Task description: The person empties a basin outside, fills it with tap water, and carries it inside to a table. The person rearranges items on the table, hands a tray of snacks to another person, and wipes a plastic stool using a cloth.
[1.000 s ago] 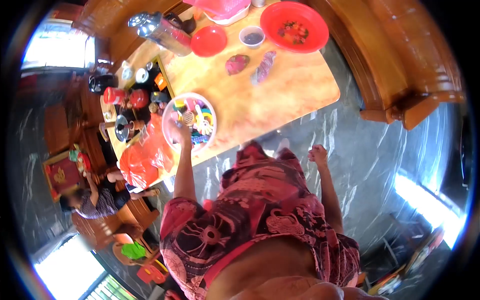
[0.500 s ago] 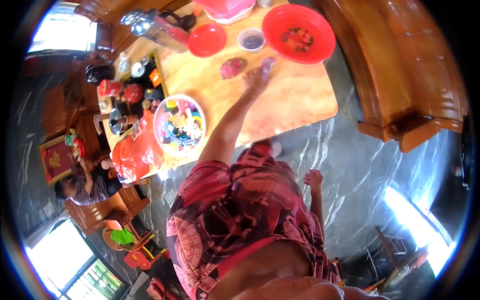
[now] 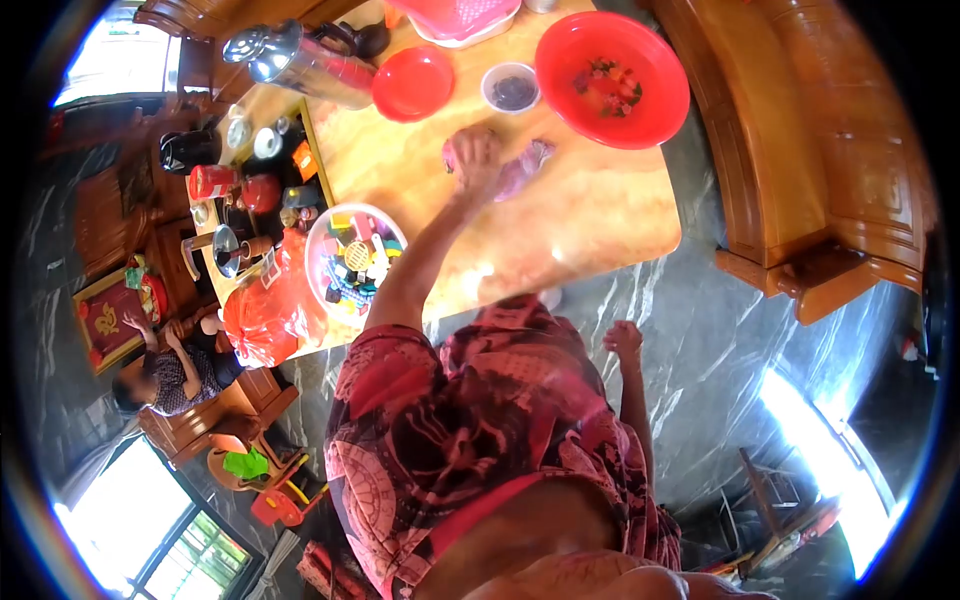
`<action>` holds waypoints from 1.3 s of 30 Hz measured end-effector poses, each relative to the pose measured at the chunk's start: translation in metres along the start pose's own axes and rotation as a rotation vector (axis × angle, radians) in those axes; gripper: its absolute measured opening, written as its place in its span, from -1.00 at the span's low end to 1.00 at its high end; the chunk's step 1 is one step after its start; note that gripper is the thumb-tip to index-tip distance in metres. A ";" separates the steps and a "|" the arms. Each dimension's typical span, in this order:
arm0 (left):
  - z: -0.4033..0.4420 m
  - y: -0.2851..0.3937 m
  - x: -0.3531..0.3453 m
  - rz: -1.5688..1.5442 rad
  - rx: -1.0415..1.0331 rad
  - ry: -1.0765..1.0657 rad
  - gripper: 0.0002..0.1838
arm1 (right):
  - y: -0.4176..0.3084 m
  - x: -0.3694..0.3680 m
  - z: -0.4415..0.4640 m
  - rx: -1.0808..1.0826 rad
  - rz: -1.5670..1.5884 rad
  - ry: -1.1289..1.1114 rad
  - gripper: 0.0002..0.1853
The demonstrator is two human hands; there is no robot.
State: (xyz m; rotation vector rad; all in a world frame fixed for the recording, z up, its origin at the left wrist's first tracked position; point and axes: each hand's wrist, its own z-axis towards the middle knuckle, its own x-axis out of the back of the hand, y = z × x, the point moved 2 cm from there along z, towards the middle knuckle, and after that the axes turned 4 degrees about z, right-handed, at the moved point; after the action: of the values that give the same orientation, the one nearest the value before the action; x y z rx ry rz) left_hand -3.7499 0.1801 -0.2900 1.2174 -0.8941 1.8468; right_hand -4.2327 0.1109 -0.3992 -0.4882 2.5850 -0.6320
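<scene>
Over the wooden table point(image 3: 590, 215), my left hand point(image 3: 475, 155) has its fingers curled down around a pink fruit point(image 3: 448, 155), which shows only at the left edge of the hand. Just right of that hand lies a crumpled pinkish-purple item point(image 3: 522, 172) on the tabletop. A red plate point(image 3: 413, 85), a small white bowl with dark contents point(image 3: 510, 88) and a large red basin point(image 3: 650, 80) with small colourful pieces stand beyond. My right hand point(image 3: 623, 340) hangs beside my body above the floor, fingers curled in, with nothing visible in it.
A tub of colourful toys point(image 3: 325, 235) and a red plastic bag point(image 3: 270, 315) sit at the table's left side. Behind them are a clear metal-topped container point(image 3: 300, 65) and jars. A wooden bench point(image 3: 800, 150) stands right; another person point(image 3: 180, 385) sits far left.
My left hand has moved from the toy tub to the crumpled item, then left onto the pink fruit. My right hand stays low at my side. The seated person has raised a hand.
</scene>
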 end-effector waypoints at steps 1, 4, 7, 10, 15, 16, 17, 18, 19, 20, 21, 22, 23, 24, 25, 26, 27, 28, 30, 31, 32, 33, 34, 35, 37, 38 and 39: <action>0.014 -0.016 0.001 -0.069 0.109 -0.041 -0.43 | -0.017 -0.017 -0.003 0.052 -0.201 0.101 -0.77; 0.035 -0.050 -0.002 -0.206 0.284 -0.316 -0.33 | -0.059 -0.055 -0.006 0.083 -0.373 0.204 -0.78; 0.027 -0.070 -0.028 -0.366 0.387 -0.618 -0.23 | -0.080 -0.082 0.007 0.146 -0.390 0.175 -0.81; 0.022 -0.076 -0.037 -0.415 0.425 -0.689 -0.10 | -0.094 -0.143 0.045 0.233 -0.304 -0.043 -0.87; 0.016 -0.068 -0.019 -0.420 0.547 -0.654 -0.15 | -0.115 -0.265 0.113 0.122 -0.373 -0.108 -0.79; 0.011 -0.070 -0.018 -0.379 0.569 -0.627 -0.21 | -0.115 -0.285 0.126 0.103 -0.355 -0.141 -0.71; 0.003 -0.080 -0.017 -0.357 0.603 -0.596 -0.23 | -0.112 -0.304 0.135 0.100 -0.344 -0.150 -0.71; -0.004 -0.089 -0.020 -0.346 0.624 -0.567 -0.26 | -0.122 -0.324 0.135 0.168 -0.507 -0.045 -0.63; -0.015 -0.108 -0.024 -0.378 0.718 -0.523 -0.37 | -0.128 -0.340 0.139 0.232 -0.669 0.063 -0.53; -0.028 -0.132 -0.024 -0.410 0.813 -0.478 -0.47 | -0.117 -0.346 0.154 0.230 -0.655 0.072 -0.53; -0.039 -0.154 -0.022 -0.313 0.872 -0.493 -0.48 | -0.102 -0.345 0.172 0.366 -0.734 0.122 -0.43; -0.047 -0.176 -0.015 -0.215 0.929 -0.505 -0.48 | -0.098 -0.346 0.181 0.501 -0.814 0.174 -0.33; -0.052 -0.193 0.000 -0.152 1.016 -0.467 -0.46 | -0.101 -0.352 0.175 0.535 -0.858 0.245 -0.23; -0.063 -0.215 0.002 -0.050 1.016 -0.461 -0.45 | -0.100 -0.359 0.177 0.419 -0.859 0.249 -0.19; -0.078 -0.244 -0.007 0.038 0.963 -0.530 -0.39 | -0.098 -0.368 0.180 0.408 -0.843 0.282 -0.22; -0.084 -0.252 -0.005 -0.004 0.988 -0.543 -0.39 | -0.097 -0.375 0.183 0.396 -0.827 0.316 -0.24; -0.090 -0.260 -0.003 -0.045 1.013 -0.555 -0.38 | -0.095 -0.378 0.188 0.404 -0.819 0.328 -0.24; -0.095 -0.268 0.000 -0.085 1.039 -0.567 -0.37 | -0.092 -0.377 0.192 0.401 -0.785 0.381 -0.29; -0.128 -0.275 -0.027 0.079 0.950 -0.516 -0.31 | -0.099 -0.378 0.185 0.400 -0.755 0.433 -0.34; -0.121 -0.264 -0.017 -0.002 1.050 -0.563 -0.29 | -0.108 -0.379 0.176 0.308 -0.726 0.392 -0.37; -0.107 -0.254 -0.010 -0.006 1.054 -0.563 -0.29 | -0.117 -0.383 0.168 0.216 -0.696 0.352 -0.37; -0.092 -0.242 -0.003 0.124 0.984 -0.522 -0.28 | -0.115 -0.380 0.172 0.220 -0.706 0.346 -0.37; -0.077 -0.230 0.004 0.252 0.912 -0.481 -0.27 | -0.105 -0.373 0.182 0.242 -0.745 0.272 -0.39; -0.065 -0.216 0.009 0.222 0.866 -0.492 -0.24 | -0.094 -0.368 0.192 0.263 -0.783 0.199 -0.41; -0.032 -0.193 0.007 -0.066 0.653 -0.281 -0.14 | -0.053 -0.369 0.196 0.478 -0.911 0.055 -0.28; -0.009 -0.174 0.005 -0.116 0.561 -0.202 -0.13 | -0.034 -0.374 0.195 0.544 -0.983 -0.017 -0.22; 0.016 -0.152 0.002 -0.163 0.468 -0.122 -0.12 | -0.030 -0.381 0.177 0.526 -1.071 -0.167 -0.18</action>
State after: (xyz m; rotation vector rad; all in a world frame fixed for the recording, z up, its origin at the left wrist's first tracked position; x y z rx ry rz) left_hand -3.6128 0.2407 -0.2601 1.6479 -0.4138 1.9216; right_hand -3.8181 0.1865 -0.4032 -1.6369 1.7136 -1.4519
